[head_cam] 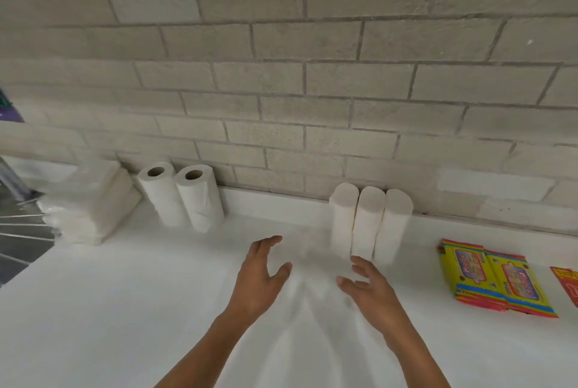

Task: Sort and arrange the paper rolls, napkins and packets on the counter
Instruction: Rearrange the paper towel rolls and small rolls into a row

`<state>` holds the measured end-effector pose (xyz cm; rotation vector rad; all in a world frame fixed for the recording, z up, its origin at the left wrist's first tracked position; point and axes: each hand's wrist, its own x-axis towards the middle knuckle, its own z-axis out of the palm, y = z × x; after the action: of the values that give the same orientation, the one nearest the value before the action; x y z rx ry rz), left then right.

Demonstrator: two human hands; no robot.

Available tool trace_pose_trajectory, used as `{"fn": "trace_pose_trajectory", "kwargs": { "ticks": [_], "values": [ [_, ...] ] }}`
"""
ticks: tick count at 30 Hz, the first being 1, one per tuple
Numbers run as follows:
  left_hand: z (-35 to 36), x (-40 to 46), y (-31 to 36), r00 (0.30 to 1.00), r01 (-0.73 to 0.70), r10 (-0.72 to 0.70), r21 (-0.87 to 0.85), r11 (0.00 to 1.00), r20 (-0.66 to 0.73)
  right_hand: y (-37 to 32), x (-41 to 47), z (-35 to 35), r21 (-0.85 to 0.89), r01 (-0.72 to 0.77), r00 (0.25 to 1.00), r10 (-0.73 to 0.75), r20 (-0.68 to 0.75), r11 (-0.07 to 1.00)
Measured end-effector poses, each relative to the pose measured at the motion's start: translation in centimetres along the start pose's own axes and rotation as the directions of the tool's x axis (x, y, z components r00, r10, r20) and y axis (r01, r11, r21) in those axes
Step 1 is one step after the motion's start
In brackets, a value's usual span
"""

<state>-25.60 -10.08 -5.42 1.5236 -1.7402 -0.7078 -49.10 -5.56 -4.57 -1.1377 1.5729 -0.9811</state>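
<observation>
Three white coreless paper rolls (pixel 366 225) stand upright side by side against the wall ledge. Two taller rolls with cardboard cores (pixel 184 197) stand together further left. A stack of white napkins in clear wrap (pixel 90 206) lies at the far left. Yellow and red packets (pixel 494 278) lie flat at the right, and a red packet (pixel 567 284) is cut by the frame edge. My left hand (pixel 259 275) hovers over the white counter (pixel 125 309), fingers apart, holding nothing. My right hand (pixel 369 287) is just in front of the three rolls, open and apart from them.
A grey brick wall rises behind the counter. A metal sink drainer (pixel 18 231) lies at the left edge. A purple object (pixel 7 109) shows at the far left on a shelf.
</observation>
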Motion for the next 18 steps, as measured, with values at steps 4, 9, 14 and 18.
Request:
{"fn": "trace_pose_trajectory", "kwargs": {
  "ticks": [4,9,14,18],
  "values": [
    [-4.7,-0.5,-3.5,0.997,0.079,-0.078,0.043,0.996,-0.027,-1.7,0.0,4.4,-0.02,-0.002,0.995,0.004,0.099,1.0],
    [-11.1,1.7,-9.3,0.988,0.156,-0.154,0.094,0.983,-0.028,-4.1,2.1,11.8,-0.035,-0.007,0.992,0.011,0.127,0.999],
    [-17.9,6.3,-15.7,0.953,0.297,-0.301,0.144,0.944,0.011,-6.9,5.2,19.8,-0.053,-0.027,0.995,0.032,0.096,0.998],
    [-22.4,9.7,-19.8,0.91,0.406,-0.411,0.087,0.91,0.049,-9.1,7.8,25.4,-0.081,-0.062,0.995,0.068,0.068,0.995]
  ]
}}
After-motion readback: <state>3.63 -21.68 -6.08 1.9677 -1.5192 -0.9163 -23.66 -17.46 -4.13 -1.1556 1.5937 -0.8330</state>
